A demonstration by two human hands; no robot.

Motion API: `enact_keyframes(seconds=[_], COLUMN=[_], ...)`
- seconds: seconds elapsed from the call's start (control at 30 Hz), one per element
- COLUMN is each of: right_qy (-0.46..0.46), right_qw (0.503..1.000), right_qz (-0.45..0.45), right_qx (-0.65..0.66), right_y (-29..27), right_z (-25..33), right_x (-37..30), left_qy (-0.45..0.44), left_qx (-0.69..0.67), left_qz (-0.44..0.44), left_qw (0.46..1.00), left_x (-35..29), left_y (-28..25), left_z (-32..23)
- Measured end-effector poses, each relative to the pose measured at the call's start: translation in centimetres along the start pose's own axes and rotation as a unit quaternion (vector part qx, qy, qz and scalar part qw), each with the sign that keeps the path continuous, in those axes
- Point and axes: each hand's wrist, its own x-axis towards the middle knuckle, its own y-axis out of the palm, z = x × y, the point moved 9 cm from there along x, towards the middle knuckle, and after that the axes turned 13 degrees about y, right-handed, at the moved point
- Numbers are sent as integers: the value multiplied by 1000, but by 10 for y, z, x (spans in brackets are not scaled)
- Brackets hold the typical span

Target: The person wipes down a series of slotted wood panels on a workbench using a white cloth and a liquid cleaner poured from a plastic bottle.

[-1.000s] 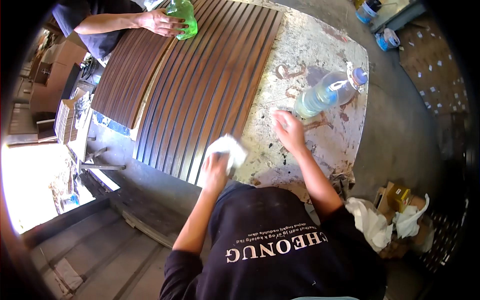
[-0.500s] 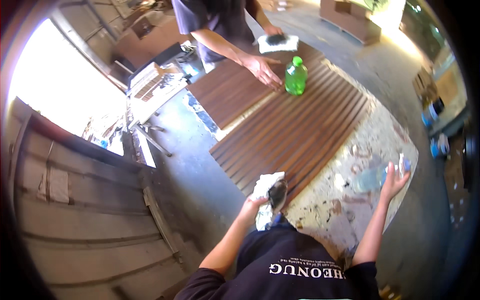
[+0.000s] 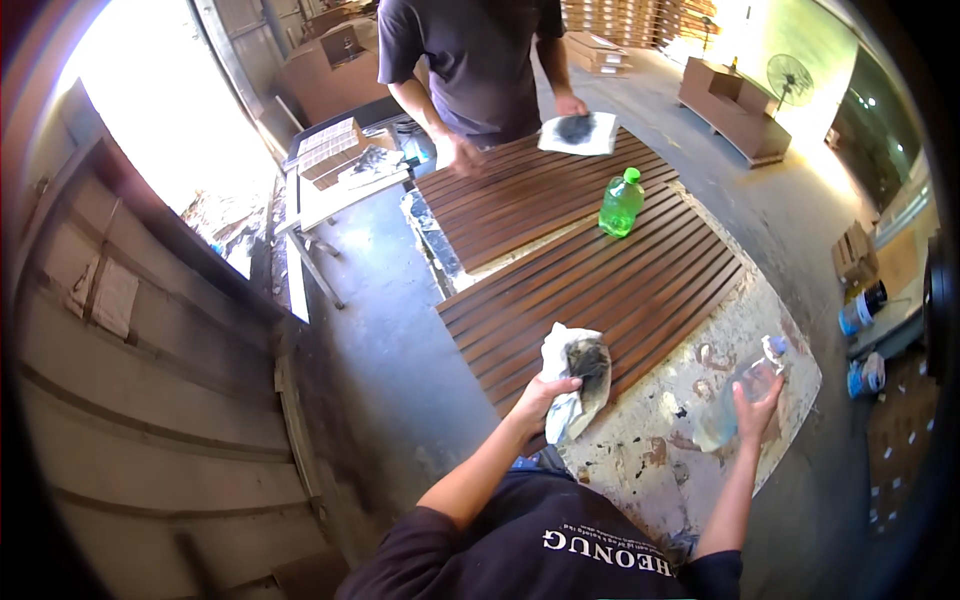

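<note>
My left hand (image 3: pixel 547 393) grips a crumpled white cloth (image 3: pixel 560 350) with a dark, blackened patch on it, over the near end of a brown slatted wood panel (image 3: pixel 620 290). At the right, my right hand (image 3: pixel 758 408) is wrapped round a clear plastic bottle (image 3: pixel 722 415) with pale liquid in its lower part. The bottle leans, its neck up and to the right, over the paint-spotted tabletop (image 3: pixel 640 450). A green plastic bottle (image 3: pixel 621 205) with a green cap stands upright on the slatted panel, apart from both my hands.
Across the table a person (image 3: pixel 475 70) stands at a second slatted panel (image 3: pixel 510 205), holding another stained white cloth (image 3: pixel 578 133). A side table (image 3: pixel 320 200) with boxes is at the left. Paint-smeared tubs (image 3: pixel 865 375) and a brown cabinet (image 3: pixel 735 110) stand at the right.
My right hand has closed round the clear bottle, which now tilts more upright. My left hand has turned the cloth's dark patch upward. The co-worker's hand has moved away from the green bottle.
</note>
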Motion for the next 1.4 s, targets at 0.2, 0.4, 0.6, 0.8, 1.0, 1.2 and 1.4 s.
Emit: enact_keyframes(seconds=[0.2, 0.4, 0.6, 0.8, 1.0, 1.2, 1.4], right_qy=[18, -5, -31, 9, 3, 16, -35], right_qw=[961, 869, 816, 779, 757, 748, 730], right_qz=[270, 414, 489, 504, 515, 518, 545], right_qx=[-60, -270, -306, -373, -402, -415, -411], right_y=[49, 107, 140, 162, 168, 147, 177], right_z=[62, 111, 86, 84, 84, 76, 84], right_x=[-42, -86, -113, -127, -131, -121, -126], left_qy=[1, -26, -48, -60, -74, -85, -84], left_qx=[138, 73, 125, -17, -32, 153, 49], left_qz=[-66, -36, 8, 25, -1, -40, -41], left_qw=[988, 996, 991, 998, 997, 984, 994], left_x=[20, 22, 16, 13, 10, 7, 19], left_y=[-2, -7, 14, -14, -36, -8, -61], left_z=[12, 42, 52, 65, 81, 64, 93])
